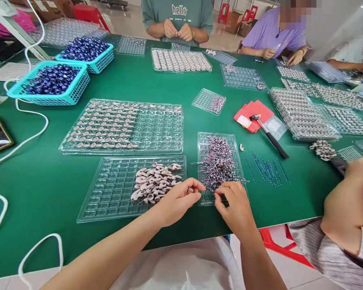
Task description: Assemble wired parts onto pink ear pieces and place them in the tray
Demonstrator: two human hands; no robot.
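My left hand (pixel 180 201) is closed in a pinch around a small beige earpiece-like shell (pixel 190 190), mostly covered by the fingers. Just to its right, my right hand (pixel 236 205) has thumb and forefinger pressed together; anything between them is too small to make out. Both hands hover over the near end of a clear tray (pixel 203 141) heaped with tiny wired components (pixel 219 159). Left of them, a pile of similar beige shells (pixel 155 183) lies on a gridded clear tray (pixel 109 187). A single shell (pixel 241 148) rests right of the components.
A partly filled tray of shells (pixel 109 125) lies beyond. Blue baskets (pixel 75 96) hold shiny dark-blue pieces. To the right are a hammer (pixel 272 139), red packets (pixel 252 114) and thin blue strips (pixel 268 171). A co-worker's arm (pixel 346 197) is close right; others sit opposite.
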